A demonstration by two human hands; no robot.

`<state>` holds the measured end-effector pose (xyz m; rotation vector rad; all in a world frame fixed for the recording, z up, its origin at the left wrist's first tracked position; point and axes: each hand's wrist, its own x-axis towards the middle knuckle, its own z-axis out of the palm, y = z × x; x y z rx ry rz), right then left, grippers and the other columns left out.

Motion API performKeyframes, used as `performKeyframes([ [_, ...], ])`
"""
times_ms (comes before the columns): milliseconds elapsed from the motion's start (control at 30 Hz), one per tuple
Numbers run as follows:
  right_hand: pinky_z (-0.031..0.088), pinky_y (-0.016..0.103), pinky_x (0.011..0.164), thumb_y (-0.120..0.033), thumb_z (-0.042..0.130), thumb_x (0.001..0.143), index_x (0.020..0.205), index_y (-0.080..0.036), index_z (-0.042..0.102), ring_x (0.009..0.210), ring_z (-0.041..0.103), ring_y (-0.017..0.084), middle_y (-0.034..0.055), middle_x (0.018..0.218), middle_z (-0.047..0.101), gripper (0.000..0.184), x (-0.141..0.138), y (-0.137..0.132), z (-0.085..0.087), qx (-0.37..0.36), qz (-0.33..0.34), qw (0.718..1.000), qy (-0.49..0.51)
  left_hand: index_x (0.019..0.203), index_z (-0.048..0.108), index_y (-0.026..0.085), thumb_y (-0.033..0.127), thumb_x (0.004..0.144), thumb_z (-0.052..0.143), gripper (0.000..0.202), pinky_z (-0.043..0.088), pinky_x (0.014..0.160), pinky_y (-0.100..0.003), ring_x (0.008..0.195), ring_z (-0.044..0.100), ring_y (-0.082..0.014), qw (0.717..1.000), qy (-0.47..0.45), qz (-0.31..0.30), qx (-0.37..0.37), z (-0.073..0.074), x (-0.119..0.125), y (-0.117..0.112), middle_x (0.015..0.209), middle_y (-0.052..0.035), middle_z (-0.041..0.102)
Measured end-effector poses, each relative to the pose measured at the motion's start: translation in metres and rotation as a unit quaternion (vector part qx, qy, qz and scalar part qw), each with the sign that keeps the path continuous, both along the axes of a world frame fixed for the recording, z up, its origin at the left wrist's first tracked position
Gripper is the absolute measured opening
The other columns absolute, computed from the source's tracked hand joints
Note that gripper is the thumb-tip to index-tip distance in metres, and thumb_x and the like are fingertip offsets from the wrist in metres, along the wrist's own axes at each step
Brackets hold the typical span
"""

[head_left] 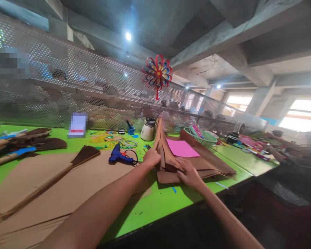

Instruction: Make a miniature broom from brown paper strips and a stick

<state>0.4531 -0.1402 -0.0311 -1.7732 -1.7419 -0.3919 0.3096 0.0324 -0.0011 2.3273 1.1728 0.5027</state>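
Note:
My left hand (152, 157) is closed on the lifted edge of folded brown paper (163, 152), which stands up in a tall fold. Dark pointed tips show just above this hand; I cannot make out what they belong to. To its right, my right hand (190, 173) rests with fingers apart on the lower part of the brown sheets. A pink paper sheet (182, 148) lies on top of the stack, beyond my right hand. Left of my left hand, a blue glue gun (120, 155) lies on a large flat brown sheet (93, 186).
A broom-like bundle (52, 180) lies at left. Along the back of the green table (137, 218) stand a thermos jug (148, 129), a blue cup (131, 130) and a green basket (200, 137). A perforated metal screen (98, 79) rises behind. People sit at right.

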Motion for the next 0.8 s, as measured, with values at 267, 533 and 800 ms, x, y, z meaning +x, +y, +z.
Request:
performKeyframes([
  [267,0.047,0.049,0.081,-0.033,0.043,0.073,0.09,-0.011,0.068,0.085,0.063,0.029,0.016,0.09,0.069,0.038,0.108,-0.058,0.011,0.071,-0.281,0.952,0.102,0.092,0.069,0.011,0.021,0.068,0.053,0.03,0.045,0.065,-0.025,0.086,0.064,-0.0233,1.0,-0.012,0.005,0.008,-0.01,0.002,0.004,0.092,-0.0147,0.068],
  [533,0.035,0.047,0.098,-0.033,0.049,0.075,0.103,-0.011,0.065,0.107,0.055,0.03,0.0158,0.111,0.065,0.04,0.104,-0.037,0.014,0.035,-0.219,0.973,0.062,0.087,0.069,0.014,0.021,0.069,0.053,0.026,0.043,0.058,-0.024,0.082,0.065,-0.0214,1.0,-0.016,0.011,-0.005,-0.012,0.002,0.004,0.09,-0.0127,0.069],
  [800,0.036,0.042,0.099,-0.041,0.051,0.084,0.128,-0.022,0.051,0.119,0.047,0.026,0.0099,0.129,0.054,0.047,-0.003,0.045,-0.002,-0.038,-0.028,0.999,0.026,0.084,0.067,0.013,0.026,0.079,0.056,0.018,0.046,0.064,-0.024,0.081,0.063,-0.0192,1.0,-0.014,-0.001,-0.016,-0.009,0.001,0.003,0.085,-0.0078,0.067],
])
